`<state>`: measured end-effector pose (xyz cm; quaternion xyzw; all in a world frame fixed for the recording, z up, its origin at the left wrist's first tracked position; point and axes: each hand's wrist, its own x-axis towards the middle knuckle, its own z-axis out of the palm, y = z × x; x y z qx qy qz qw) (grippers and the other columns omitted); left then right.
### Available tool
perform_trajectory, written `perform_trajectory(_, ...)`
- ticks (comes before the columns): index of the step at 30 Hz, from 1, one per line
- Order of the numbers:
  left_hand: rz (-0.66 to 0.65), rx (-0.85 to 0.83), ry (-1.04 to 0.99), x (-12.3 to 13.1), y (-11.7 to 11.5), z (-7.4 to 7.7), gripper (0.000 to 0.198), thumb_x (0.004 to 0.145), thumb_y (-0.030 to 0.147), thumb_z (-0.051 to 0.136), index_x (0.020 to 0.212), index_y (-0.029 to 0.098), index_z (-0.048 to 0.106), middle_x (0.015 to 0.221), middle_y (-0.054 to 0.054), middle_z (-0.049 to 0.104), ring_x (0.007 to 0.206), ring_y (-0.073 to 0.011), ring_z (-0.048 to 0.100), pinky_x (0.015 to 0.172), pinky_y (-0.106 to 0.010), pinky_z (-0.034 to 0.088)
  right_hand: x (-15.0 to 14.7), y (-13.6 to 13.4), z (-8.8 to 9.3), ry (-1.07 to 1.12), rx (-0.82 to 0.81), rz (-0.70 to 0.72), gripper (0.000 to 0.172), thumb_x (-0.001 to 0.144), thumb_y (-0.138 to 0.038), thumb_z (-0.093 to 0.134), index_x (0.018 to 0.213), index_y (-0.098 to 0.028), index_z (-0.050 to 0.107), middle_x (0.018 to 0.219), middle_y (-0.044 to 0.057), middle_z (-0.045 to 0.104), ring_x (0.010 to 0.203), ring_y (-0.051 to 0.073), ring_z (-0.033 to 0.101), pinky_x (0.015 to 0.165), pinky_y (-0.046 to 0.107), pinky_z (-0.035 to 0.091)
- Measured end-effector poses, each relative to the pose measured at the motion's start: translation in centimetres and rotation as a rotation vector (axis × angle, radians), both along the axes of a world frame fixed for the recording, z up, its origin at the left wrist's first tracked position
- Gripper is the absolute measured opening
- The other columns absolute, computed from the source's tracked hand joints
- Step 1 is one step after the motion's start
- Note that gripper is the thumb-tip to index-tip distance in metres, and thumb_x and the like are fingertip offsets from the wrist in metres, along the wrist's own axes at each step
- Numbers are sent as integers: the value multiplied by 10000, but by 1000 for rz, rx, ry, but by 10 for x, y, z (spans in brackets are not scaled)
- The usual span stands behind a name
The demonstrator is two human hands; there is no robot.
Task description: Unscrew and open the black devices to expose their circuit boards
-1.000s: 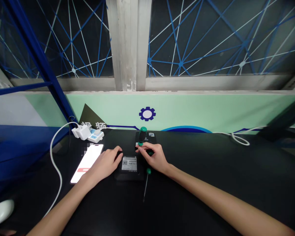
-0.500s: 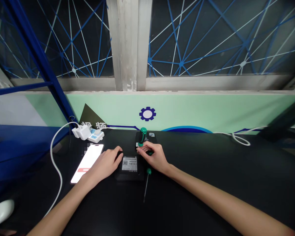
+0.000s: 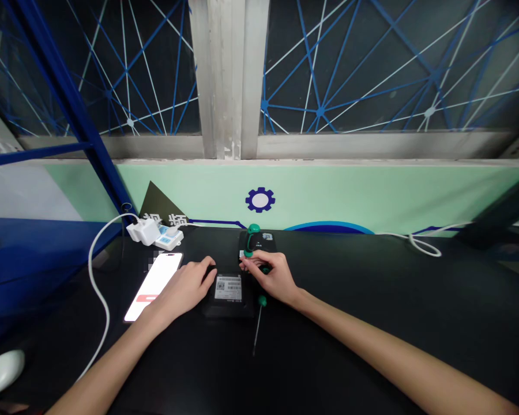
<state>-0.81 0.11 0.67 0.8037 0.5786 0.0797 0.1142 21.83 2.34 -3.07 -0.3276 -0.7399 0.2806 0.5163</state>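
Right hand (image 3: 271, 274) pinching an upright green screwdriver (image 3: 253, 237), at the 2 o'clock of a black box (image 3: 228, 308).
Clock centred on the box, 12 away from the wearer: the left hand (image 3: 194, 281), thumb and forefinger slightly parted, lies against the 10 o'clock corner; the label (image 3: 228, 287) faces up, the inside hidden; a second screwdriver (image 3: 262, 301) lies at 4, a black case (image 3: 266, 243) at 1, a lit phone (image 3: 155, 282) at 9, a strip (image 3: 173, 237) holding a white plug (image 3: 144, 231) at 10; the held tool's tip is hidden.
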Motion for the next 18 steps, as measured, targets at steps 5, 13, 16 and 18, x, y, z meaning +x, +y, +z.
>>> perform_trajectory(5, -1, 11, -5, 0, 0, -1, 351, 1005, 402, 320, 1174, 221, 569, 876, -73, 710, 841, -264, 681, 691, -318, 441, -1, 1, -1, 13, -18, -6, 268, 919, -411, 634, 797, -180, 693, 727, 59, 748, 634, 191, 719, 619, 290, 603)
perform_trajectory(13, 5, 3, -9, -1, 0, -1, 350, 1004, 405, 325, 1176, 223, 570, 870, -71, 708, 833, -264, 684, 688, -318, 442, -1, 2, -2, 16, -35, -28, 310, 890, -463, 656, 764, -180, 666, 688, 51, 724, 604, 180, 696, 578, 280, 587)
perform_trajectory(16, -2, 8, -13, -2, 0, -2, 354, 1009, 405, 318, 1185, 224, 566, 882, -74, 707, 842, -264, 683, 699, -323, 446, -2, 3, -3, 22, -46, -35, 317, 874, -465, 675, 738, -181, 650, 675, 48, 714, 589, 175, 685, 555, 273, 574)
perform_trajectory(18, 2, 8, -13, -1, 0, -3, 355, 1009, 408, 320, 1189, 226, 566, 890, -76, 706, 845, -263, 683, 698, -321, 447, -2, 4, -3, 20, -47, -44, 322, 862, -473, 687, 728, -183, 643, 667, 42, 708, 585, 172, 680, 545, 267, 570)
